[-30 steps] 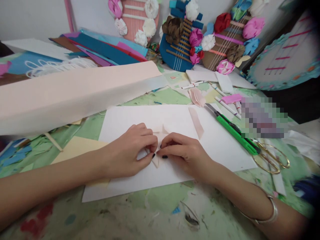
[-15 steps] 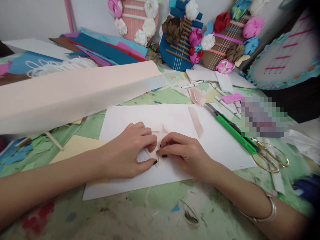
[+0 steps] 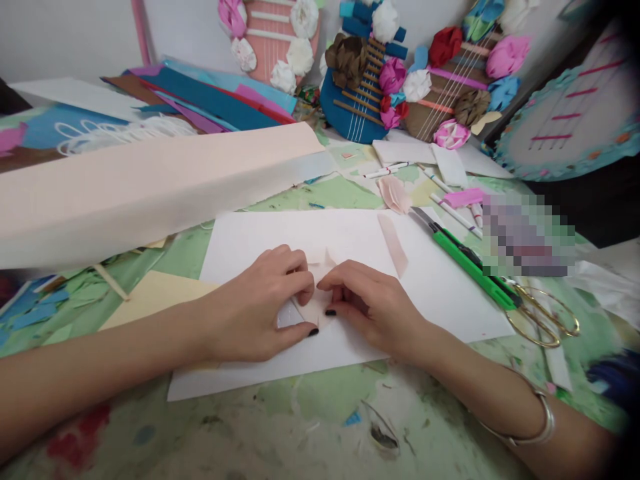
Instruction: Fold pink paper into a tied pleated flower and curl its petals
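A small piece of pale pink paper (image 3: 313, 303) lies on the white sheet (image 3: 250, 233), between my hands and partly covered by them. My left hand (image 3: 273, 300) is curled at its left side, with the thumb and bent fingers closing on its edge. On the other side, my right hand (image 3: 373, 303) has its fingers and thumb drawn together over the paper's right part. The exact spot where the fingertips meet the paper is hard to make out. A narrow pink strip (image 3: 393, 243) rests on the sheet beyond my right hand.
To the right lie a green box cutter (image 3: 470, 267) with its blade out and gold-handled scissors (image 3: 545, 317). A large pale pink roll (image 3: 175, 173) spans the left. Paper-flower-decorated instrument shapes (image 3: 355, 93) lean at the back. Yellow paper (image 3: 155, 300) sits under my left forearm.
My right fingers have shifted slightly over the pale pink paper, and the index finger is lifted a little away from the thumb. My left hand has barely moved.
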`<state>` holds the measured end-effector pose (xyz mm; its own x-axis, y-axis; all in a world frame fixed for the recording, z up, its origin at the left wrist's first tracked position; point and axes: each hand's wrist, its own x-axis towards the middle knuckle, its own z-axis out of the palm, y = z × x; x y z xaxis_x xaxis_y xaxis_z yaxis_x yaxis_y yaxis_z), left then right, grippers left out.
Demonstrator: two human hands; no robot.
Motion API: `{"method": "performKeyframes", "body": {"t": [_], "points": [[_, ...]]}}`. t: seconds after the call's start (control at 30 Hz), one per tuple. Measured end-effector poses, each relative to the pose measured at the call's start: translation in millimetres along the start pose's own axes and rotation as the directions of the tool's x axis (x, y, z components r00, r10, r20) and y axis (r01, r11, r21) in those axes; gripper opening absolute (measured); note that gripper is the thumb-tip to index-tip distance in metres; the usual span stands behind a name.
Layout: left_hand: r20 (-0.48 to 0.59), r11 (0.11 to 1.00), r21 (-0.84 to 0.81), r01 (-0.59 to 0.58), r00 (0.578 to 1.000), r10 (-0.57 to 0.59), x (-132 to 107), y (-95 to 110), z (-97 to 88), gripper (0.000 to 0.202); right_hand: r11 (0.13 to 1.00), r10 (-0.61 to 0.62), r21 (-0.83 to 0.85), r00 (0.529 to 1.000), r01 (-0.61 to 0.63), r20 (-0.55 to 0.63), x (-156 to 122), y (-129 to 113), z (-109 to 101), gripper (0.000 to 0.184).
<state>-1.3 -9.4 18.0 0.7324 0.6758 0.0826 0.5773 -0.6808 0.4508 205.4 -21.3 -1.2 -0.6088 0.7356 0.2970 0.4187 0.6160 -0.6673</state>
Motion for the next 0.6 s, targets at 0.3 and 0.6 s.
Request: {"method": "performKeyframes", "body": {"t": [0.3,0.6], "points": [[0.022,0.995,-0.036,-0.097,0.995,0.098,-2.8,3.0,-0.4,0.009,0.999,0.002,0.036,1.0,-0.003,0.009,-0.5,1.1,1.0,0.022],[-0.016,0.999,-0.033,-0.002,1.0,0.002,-7.6,5.1,3.9,0.008,1.0,-0.016,0.006,1.0,0.016,-0.004,-0.3,1.3,0.3,0.021]]}}
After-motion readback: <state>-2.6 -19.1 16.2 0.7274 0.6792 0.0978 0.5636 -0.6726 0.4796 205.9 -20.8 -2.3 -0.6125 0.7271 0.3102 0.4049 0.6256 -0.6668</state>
